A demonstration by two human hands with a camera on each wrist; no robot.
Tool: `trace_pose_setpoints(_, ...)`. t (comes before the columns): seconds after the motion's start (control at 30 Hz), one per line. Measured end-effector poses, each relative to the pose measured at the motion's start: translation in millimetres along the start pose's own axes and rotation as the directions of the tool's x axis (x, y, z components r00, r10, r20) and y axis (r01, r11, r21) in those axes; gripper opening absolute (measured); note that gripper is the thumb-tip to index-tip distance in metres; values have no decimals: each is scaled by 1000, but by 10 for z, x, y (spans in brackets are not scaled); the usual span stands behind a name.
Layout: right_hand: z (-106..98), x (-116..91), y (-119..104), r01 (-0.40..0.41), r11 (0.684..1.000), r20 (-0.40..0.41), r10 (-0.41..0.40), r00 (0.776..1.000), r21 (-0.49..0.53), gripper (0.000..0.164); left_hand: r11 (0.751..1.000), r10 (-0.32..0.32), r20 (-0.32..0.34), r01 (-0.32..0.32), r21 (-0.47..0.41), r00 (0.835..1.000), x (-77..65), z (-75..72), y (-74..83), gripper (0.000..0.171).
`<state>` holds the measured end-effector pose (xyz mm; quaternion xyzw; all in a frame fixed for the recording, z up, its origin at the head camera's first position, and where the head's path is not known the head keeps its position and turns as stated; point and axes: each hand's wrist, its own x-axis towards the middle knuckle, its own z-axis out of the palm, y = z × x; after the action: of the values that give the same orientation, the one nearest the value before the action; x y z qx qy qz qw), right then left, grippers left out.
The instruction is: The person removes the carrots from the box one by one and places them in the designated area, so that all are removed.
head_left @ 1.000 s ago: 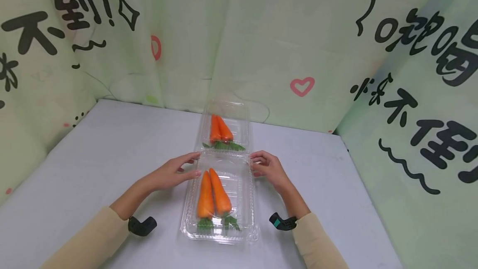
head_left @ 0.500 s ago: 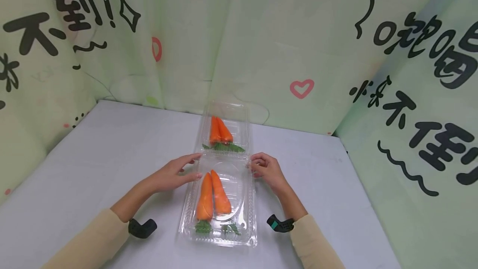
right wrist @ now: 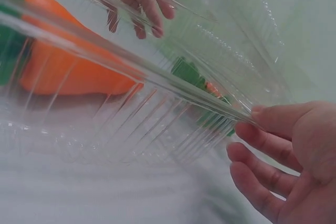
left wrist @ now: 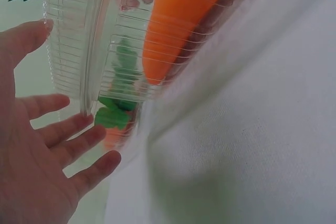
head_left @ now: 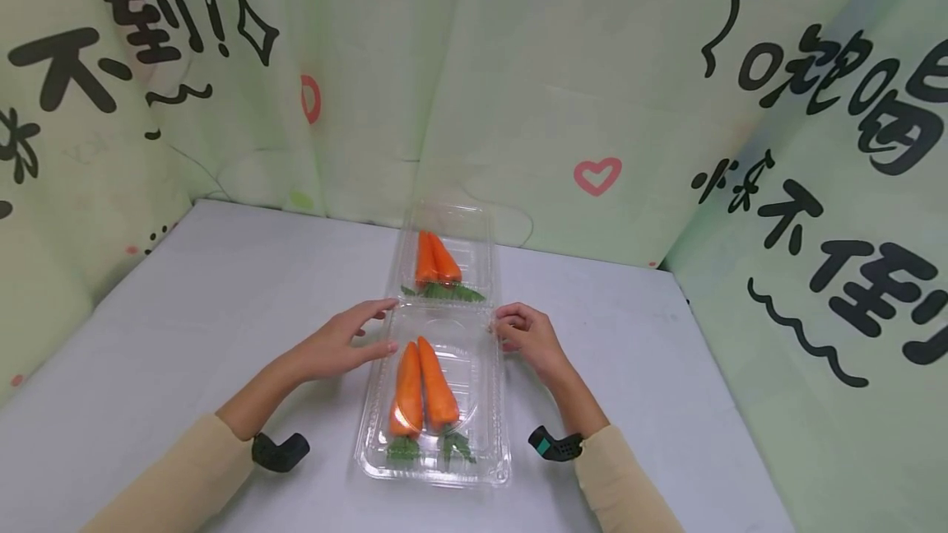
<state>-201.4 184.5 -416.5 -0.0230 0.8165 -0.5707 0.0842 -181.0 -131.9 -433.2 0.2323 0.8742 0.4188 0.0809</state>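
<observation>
A clear plastic clamshell box lies lengthwise before me, with two orange carrots with green tops inside. Their tips point away from me. At the box's far left corner is my left hand, fingers spread, its thumb at the side wall. In the left wrist view, fingertips meet or nearly meet the rim. My right hand pinches the rim at the far right corner; the thumb and forefinger show this in the right wrist view. The other right fingers are loosely bent below.
Just beyond stands a second clear plastic box with two more carrots, close to or touching the first. The white table ends at a pale green printed curtain behind and at both sides.
Both hands keep nearly the same place and pose. The near box's outline and the glare on its plastic shift slightly.
</observation>
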Motion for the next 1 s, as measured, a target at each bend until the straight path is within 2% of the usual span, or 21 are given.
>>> trace_pose_setpoints(0.3,22,-7,-9,-10,1000,-25,9,1000,-2,23,1000,25,-9,-25,-14,1000,-24,-40,25,70)
trace_pose_setpoints(0.53,45,143,260,1,1000,-51,0,999,1,26,1000,30,-19,-30,1,999,-34,-44,13,71)
trace_pose_setpoints(0.77,33,136,263,-22,1000,-38,22,999,11,26,999,46,-30,-46,-7,998,-45,-60,12,70)
trace_pose_setpoints(1.0,-9,117,261,-40,999,12,40,999,27,29,999,40,-39,-40,5,998,-71,-83,-6,70)
